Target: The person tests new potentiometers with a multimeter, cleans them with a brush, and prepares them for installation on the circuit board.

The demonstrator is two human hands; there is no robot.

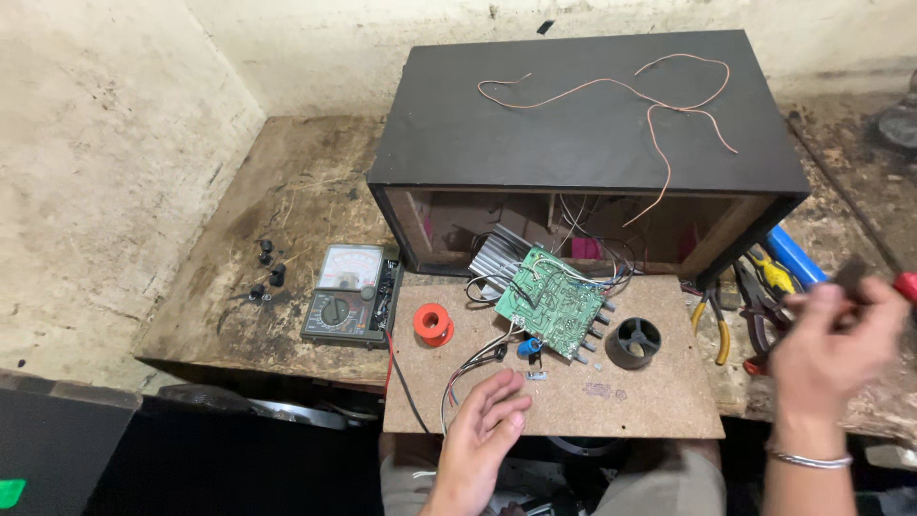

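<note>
My left hand point(480, 430) rests open on the near edge of a brown fibreboard panel point(650, 401), fingers loosely apart, holding nothing. Just beyond its fingertips lie bundled wires and a blue capacitor point(528, 348) next to a green circuit board point(551, 302) with a finned heat sink point(495, 254). My right hand point(833, 349), blurred and wearing a metal bangle, is raised at the right edge and closed around a tool with a red handle tip point(906, 284). A black speaker cabinet point(583, 124) stands behind, its open side facing me.
An analogue multimeter point(349, 296) sits left of the panel, a red solder spool point(433, 323) beside it. A black round plastic part point(632, 342) lies right of the board. Pliers and cutters point(755, 296) are piled at the right. Small black knobs point(267, 272) lie on the worn bench.
</note>
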